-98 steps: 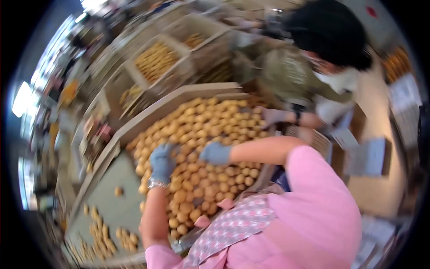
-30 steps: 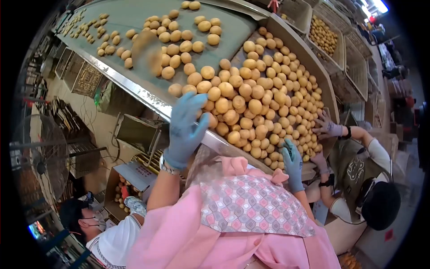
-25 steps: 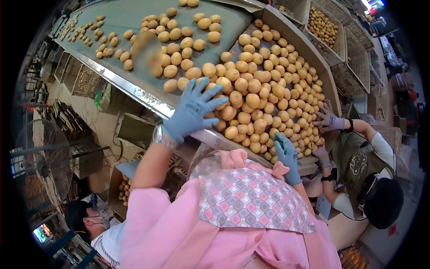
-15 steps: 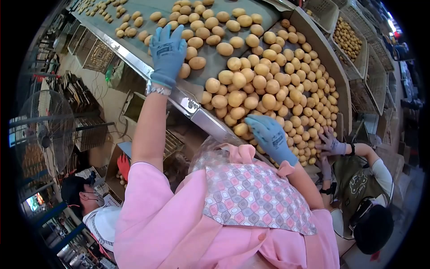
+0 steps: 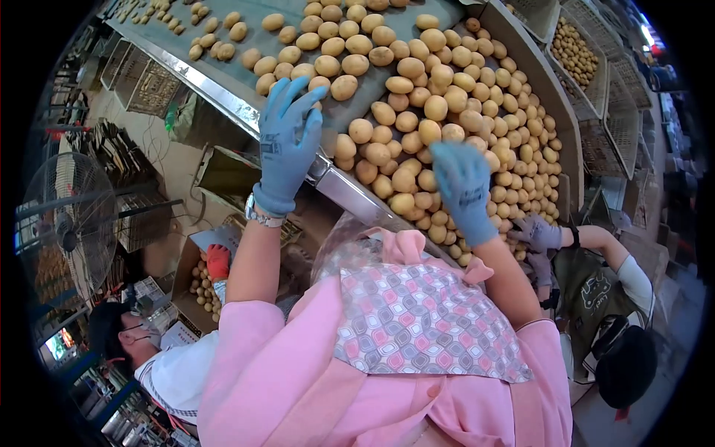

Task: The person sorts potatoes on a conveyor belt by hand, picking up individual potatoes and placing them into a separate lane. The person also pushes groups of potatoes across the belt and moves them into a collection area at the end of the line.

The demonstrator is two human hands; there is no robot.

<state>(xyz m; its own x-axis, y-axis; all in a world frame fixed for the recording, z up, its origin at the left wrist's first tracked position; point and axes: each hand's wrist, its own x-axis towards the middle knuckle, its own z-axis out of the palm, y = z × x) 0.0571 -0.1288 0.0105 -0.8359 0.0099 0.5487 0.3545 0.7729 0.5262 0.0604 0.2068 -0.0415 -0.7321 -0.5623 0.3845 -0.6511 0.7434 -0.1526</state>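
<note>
Pale yellow potatoes (image 5: 436, 108) lie heaped across the sorting table, with looser ones on its green surface (image 5: 257, 22). My left hand (image 5: 289, 141), in a blue glove, is over the metal edge (image 5: 223, 100), its fingers apart and pointing at the potatoes on the green surface. A sliver of potato shows by its thumb and forefinger, and I cannot see it gripped. My right hand (image 5: 463, 190), also in a blue glove, hangs over the near side of the heap. Its fingers are blurred by motion, and whether they hold a potato is hidden.
At the right, a co-worker's gloved hand (image 5: 538, 232) rests at the heap's lower edge. Another person's red glove (image 5: 217, 261) is at a carton (image 5: 182, 294) of potatoes on the left. Plastic crates (image 5: 577, 63) stand beyond the table's side wall (image 5: 547, 93). A fan (image 5: 71, 216) stands far left.
My left hand has drawn back from the green surface towards the metal edge. My right hand has moved up and inward over the heap. Potatoes on the table have shifted and spread.
</note>
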